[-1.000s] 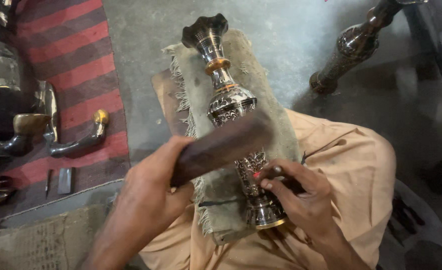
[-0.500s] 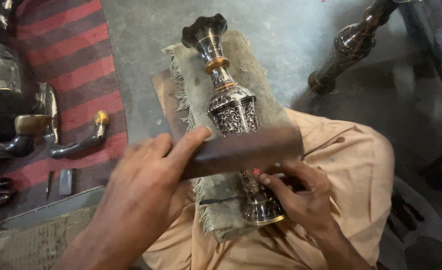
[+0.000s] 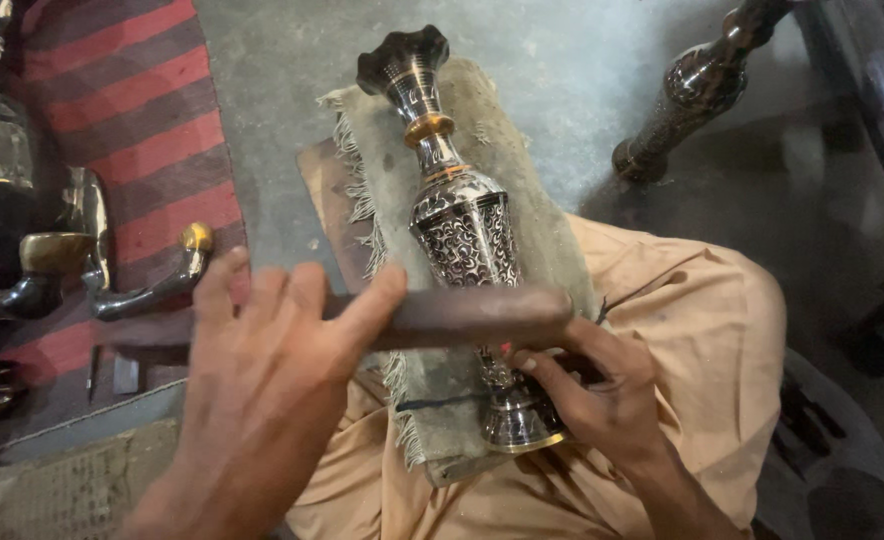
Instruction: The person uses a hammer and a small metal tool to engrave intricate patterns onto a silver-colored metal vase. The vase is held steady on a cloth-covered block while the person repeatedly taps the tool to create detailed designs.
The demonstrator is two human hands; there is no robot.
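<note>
An engraved silver and black metal vase (image 3: 462, 225) lies on a frayed grey cloth (image 3: 522, 200) over a wooden board on my lap. My left hand (image 3: 262, 400) grips a brown wooden stick (image 3: 462, 315) held level across the vase's lower neck. My right hand (image 3: 592, 395) rests at the vase's foot, fingers pinched on a small dark tool with a red tip against the metal. The vase's scalloped dark mouth points away from me.
A red and dark striped rug (image 3: 132, 130) lies at the left with brass-tipped metal pieces (image 3: 162, 285) on it. A second dark engraved vase (image 3: 692, 90) lies on the concrete floor at upper right. My orange-clad leg (image 3: 702, 330) fills the lower right.
The wooden stick has swung from a tilt to level across the vase, and my left hand has risen closer to the camera. My right hand stays at the vase's foot.
</note>
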